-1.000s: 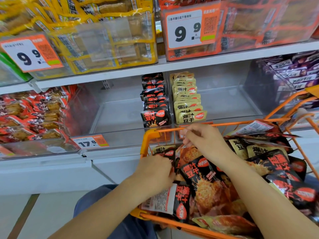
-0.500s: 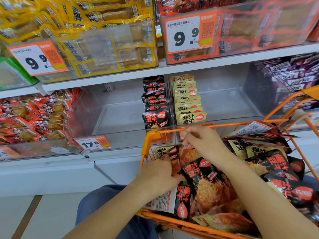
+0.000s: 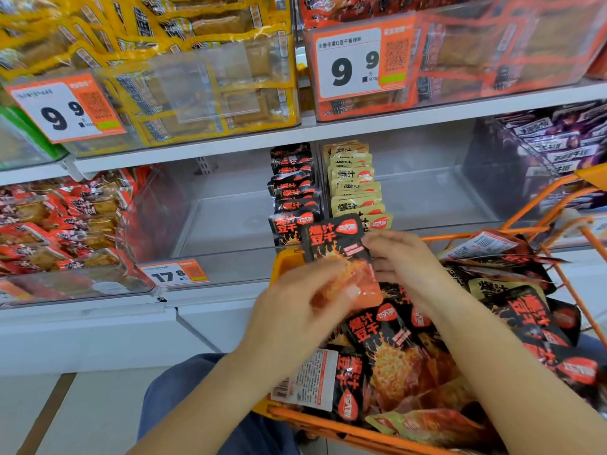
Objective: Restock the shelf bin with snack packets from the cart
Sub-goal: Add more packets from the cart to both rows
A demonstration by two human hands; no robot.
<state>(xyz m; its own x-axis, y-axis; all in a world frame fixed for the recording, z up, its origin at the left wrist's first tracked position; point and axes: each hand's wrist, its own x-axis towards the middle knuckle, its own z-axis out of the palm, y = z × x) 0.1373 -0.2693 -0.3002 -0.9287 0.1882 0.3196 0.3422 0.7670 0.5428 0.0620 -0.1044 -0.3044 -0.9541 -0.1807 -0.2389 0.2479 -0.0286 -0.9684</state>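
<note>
A: Head view — half a second ago both hands were down among the packets in the cart; now a black foil snack packet with red lettering and an orange lower half (image 3: 338, 257) is lifted clear of the pile, upright, label toward the camera.

B: Who has it?

A: Both. The left hand (image 3: 305, 310) is motion-blurred, but its fingers curl over the packet's lower orange part. The right hand (image 3: 404, 261) pinches the packet's right edge between thumb and fingers.

B: Where is it relative to the shelf?

A: Above the front rim of the orange wire cart (image 3: 348, 428), just in front of the clear plastic shelf bin (image 3: 223, 224). In that bin a row of matching black packets (image 3: 292, 192) stands on edge, with a row of pale yellow packets (image 3: 354, 188) beside it on the right. The left stretch of the bin floor is bare.

B: So what does the lift mean?

A: I'd judge the pick is done and the placing comes next — this packet likely belongs at the front of the black row. Plenty more black and yellow packets (image 3: 519, 310) lie loose in the cart, so the restock looks far from finished.

B: Any risk?

A: The foil looks slippery, and the standing row could topple if nudged.
</note>
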